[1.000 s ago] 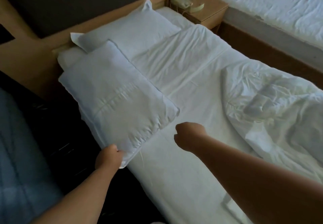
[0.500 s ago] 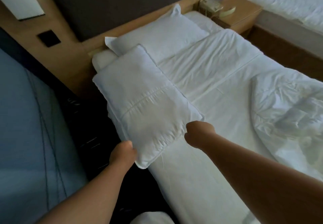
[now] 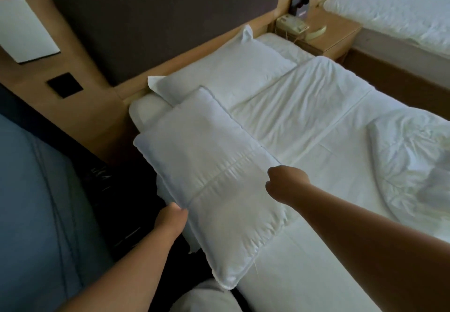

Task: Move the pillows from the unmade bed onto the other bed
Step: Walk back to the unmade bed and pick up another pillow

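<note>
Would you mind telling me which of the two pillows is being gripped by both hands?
The near pillow, with the left hand and right hand on its long edges; the far pillow lies untouched against the headboard.

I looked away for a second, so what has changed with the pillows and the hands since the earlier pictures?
The near pillow has been drawn off the mattress edge toward the person. The left hand has kept its grip on the pillow's left edge; the right hand, free of it a second ago, now grips its right edge. The far pillow stays by the headboard, and the duvet is still crumpled.
</note>
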The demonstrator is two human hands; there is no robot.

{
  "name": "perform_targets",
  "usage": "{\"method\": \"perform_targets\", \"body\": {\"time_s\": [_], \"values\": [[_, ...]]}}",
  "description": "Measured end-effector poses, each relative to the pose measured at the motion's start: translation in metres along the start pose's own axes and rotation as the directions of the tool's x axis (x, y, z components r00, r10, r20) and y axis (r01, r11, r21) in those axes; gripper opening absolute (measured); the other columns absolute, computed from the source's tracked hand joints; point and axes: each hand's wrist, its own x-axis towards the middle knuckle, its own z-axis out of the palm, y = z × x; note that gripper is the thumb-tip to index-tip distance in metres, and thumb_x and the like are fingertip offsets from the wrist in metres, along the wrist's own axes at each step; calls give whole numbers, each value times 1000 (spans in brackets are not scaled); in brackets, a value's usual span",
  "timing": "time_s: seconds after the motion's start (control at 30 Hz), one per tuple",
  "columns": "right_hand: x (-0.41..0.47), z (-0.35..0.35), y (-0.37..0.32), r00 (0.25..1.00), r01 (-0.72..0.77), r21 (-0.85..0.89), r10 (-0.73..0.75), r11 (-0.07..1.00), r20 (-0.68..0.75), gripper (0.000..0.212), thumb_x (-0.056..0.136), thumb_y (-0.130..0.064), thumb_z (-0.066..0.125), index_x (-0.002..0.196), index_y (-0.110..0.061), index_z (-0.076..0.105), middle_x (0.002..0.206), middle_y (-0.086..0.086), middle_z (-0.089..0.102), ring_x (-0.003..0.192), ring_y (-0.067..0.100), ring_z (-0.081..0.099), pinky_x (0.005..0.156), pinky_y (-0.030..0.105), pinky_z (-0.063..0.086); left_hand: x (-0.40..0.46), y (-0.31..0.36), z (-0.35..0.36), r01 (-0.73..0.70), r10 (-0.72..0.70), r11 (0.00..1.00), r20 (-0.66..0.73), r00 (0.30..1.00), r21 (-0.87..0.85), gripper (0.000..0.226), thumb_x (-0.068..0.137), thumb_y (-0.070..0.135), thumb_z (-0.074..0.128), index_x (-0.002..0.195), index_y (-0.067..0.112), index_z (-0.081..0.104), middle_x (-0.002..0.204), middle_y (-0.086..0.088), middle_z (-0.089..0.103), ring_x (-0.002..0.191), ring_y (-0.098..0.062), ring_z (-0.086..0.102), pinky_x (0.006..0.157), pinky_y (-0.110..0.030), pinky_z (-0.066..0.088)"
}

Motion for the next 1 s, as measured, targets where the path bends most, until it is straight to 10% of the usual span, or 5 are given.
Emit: {"method": "perform_targets", "body": {"time_s": [0.13, 0.27, 0.43, 0.67, 1.0], "values": [[80, -15, -49, 993, -115, 227, 110, 967, 36, 14, 88, -22, 47, 75, -18, 48, 82, 0, 54, 80, 23, 56, 66, 30, 45, 76, 7, -17, 346, -269, 838, 232, 935, -423, 52, 100, 38, 45, 140, 5, 48, 142, -21, 50, 126, -40, 51, 105, -47, 44], [153, -28, -80, 979, -199, 386, 196, 901, 48, 15, 90, -22, 49, 84, -8, 53, 89, 7, 55, 83, 29, 59, 68, 30, 44, 136, 17, -42, 540, -325, 538, 432, 841, -647, 53, 100, 49, 38, 138, 15, 50, 129, -14, 58, 110, -24, 66, 88, -35, 52], [198, -23, -85, 941, -325, 461, 331, 826, 71, 46, 96, -33, 43, 134, -11, 54, 130, 13, 54, 121, 34, 51, 98, 41, 44, 183, 33, -49, 515, -271, 428, 438, 857, -743, 51, 101, 44, 31, 123, 9, 61, 135, -21, 59, 83, -36, 61, 70, -33, 49], [221, 13, -79, 845, -533, 460, 477, 710, 243, 73, 92, -68, 32, 137, -13, 49, 138, 14, 57, 127, 36, 52, 110, 48, 36, 214, -5, 3, 604, -232, 210, 561, 795, -769, 82, 86, 77, 31, 138, 20, 56, 136, -12, 62, 123, -35, 58, 109, -53, 42], [169, -1, -56, 861, -485, 646, 451, 590, 235, 83, 86, -82, 40, 98, -5, 69, 99, 13, 67, 92, 32, 62, 84, 36, 48, 163, 55, -13, 480, -210, 235, 438, 874, -845, 95, 82, 85, 27, 146, 16, 45, 146, -12, 50, 132, -34, 46, 117, -46, 31]]}}
